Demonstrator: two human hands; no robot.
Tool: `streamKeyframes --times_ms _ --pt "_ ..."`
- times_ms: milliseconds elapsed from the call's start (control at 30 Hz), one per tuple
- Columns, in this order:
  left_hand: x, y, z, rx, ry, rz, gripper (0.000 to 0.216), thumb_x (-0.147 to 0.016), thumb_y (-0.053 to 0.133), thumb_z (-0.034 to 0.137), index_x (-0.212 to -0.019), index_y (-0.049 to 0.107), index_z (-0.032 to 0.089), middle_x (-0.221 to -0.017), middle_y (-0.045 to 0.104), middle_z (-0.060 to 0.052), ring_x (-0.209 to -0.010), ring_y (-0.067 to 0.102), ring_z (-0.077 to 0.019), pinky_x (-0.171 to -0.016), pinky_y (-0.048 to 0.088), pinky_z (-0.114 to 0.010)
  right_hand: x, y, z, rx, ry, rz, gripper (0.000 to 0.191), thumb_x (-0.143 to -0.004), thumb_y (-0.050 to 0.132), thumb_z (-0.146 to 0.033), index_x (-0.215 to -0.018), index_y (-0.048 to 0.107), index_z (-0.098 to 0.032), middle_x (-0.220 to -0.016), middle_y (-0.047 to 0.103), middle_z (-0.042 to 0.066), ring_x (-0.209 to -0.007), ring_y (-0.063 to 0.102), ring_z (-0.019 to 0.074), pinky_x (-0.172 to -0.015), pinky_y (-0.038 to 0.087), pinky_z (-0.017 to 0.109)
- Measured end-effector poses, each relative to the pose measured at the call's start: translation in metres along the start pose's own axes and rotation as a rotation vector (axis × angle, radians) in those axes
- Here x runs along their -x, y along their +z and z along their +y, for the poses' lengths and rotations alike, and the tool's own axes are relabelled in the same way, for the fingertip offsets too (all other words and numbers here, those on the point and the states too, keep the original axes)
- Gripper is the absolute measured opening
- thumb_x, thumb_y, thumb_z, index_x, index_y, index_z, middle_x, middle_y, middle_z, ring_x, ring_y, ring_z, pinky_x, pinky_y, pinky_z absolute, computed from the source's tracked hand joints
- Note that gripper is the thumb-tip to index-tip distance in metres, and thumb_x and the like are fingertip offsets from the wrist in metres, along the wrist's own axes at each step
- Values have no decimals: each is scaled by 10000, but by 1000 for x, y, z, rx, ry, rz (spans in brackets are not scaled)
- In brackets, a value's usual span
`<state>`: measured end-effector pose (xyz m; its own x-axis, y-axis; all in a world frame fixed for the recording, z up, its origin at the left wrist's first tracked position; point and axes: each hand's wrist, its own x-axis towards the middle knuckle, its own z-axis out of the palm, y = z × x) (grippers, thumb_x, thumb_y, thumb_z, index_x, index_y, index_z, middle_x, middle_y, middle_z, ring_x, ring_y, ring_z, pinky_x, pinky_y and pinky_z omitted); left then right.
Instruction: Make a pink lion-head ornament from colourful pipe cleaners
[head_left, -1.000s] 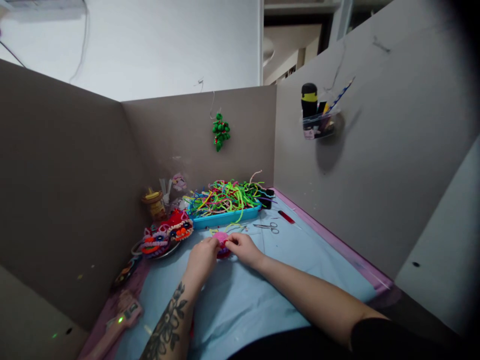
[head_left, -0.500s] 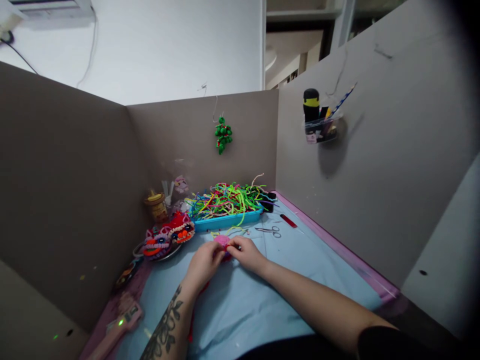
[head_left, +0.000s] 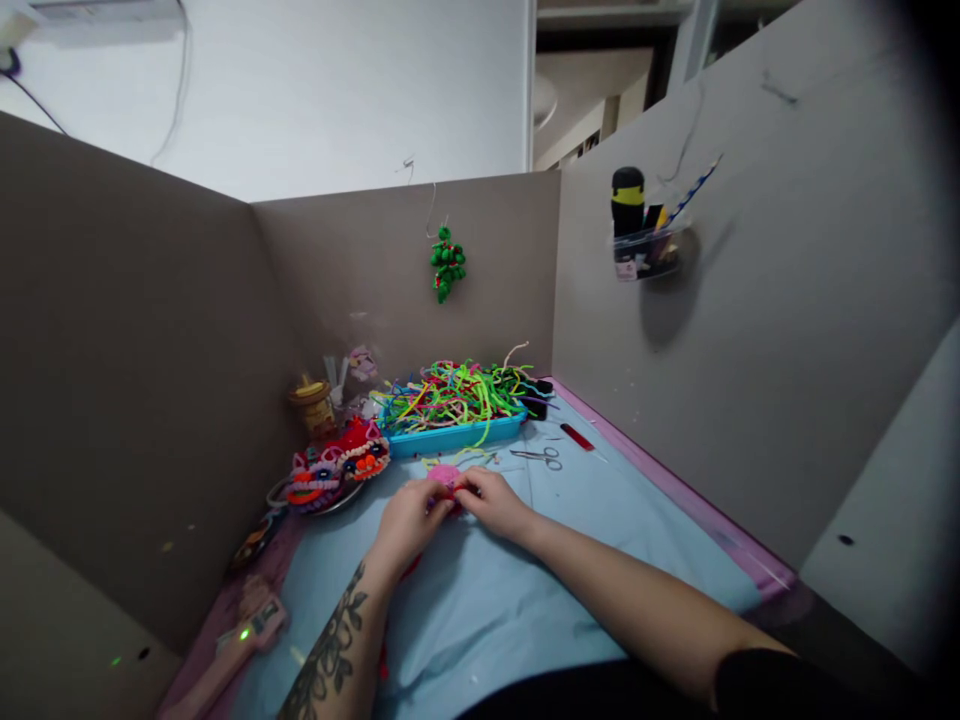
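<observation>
Both my hands meet over a pink and red fuzzy craft piece (head_left: 444, 474), seemingly made of pipe cleaners, just in front of the blue tray. My left hand (head_left: 409, 520) pinches its left side with thumb and fingers. From the right, my right hand (head_left: 493, 500) pinches a red part of it. The fingers cover much of the piece, so its full shape is hidden. A red strand (head_left: 384, 660) shows beside my left forearm on the blue cloth (head_left: 525, 620).
A blue tray (head_left: 457, 438) heaped with pipe cleaners (head_left: 469, 395) stands behind my hands. Scissors (head_left: 540, 458) and a red-handled tool (head_left: 576, 436) lie to the right. Fuzzy animal-like figures (head_left: 322, 480) sit on the left, near a jar (head_left: 311, 408). Grey panels (head_left: 360, 265) enclose the table.
My view has tilted slightly, shifting the scene a little upward. Both hands stay pinched on the craft piece, with only small finger movement.
</observation>
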<state>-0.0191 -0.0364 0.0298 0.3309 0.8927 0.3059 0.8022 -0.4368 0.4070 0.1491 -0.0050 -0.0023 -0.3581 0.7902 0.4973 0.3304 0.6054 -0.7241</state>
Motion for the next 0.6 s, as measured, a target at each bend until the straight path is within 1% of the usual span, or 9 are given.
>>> streamKeyframes --times_ms 133,233,333,433,600 --pt "0 -2 2 -38 -11 -5 187 -833 498 264 -819 668 188 -837 677 -59 -791 590 -192 -693 400 -266 1 0 -1 36 -50 -8 119 -795 542 -101 -747 634 -159 -718 578 5 -708 522 131 -664 389 233" --pt "0 -4 4 -37 -10 6 185 -832 493 251 -819 665 185 -848 676 -61 -794 588 -187 -696 399 -262 3 -2 -2 68 -94 -9 116 -799 536 -106 -773 632 -166 -730 569 7 -714 517 135 -670 388 236" --pt "1 -5 6 -42 -13 5 174 -827 497 232 -810 664 187 -848 677 -62 -796 587 -190 -701 399 -268 4 -3 -2 102 -108 -20 129 -775 533 -80 -741 620 -170 -714 554 3 -703 509 136 -668 381 237" --pt "0 -3 9 -59 -23 -4 158 -812 507 200 -796 664 184 -842 677 -61 -796 584 -190 -701 397 -267 4 -1 -2 147 -89 -8 140 -740 534 -55 -693 595 -172 -689 537 -2 -686 491 136 -653 364 237" --pt "-2 4 14 -105 -23 8 162 -819 498 189 -794 658 177 -848 674 -65 -786 578 -184 -682 384 -256 5 7 -1 211 10 77 129 -725 543 -73 -637 548 -167 -654 515 -5 -654 459 135 -622 333 241"
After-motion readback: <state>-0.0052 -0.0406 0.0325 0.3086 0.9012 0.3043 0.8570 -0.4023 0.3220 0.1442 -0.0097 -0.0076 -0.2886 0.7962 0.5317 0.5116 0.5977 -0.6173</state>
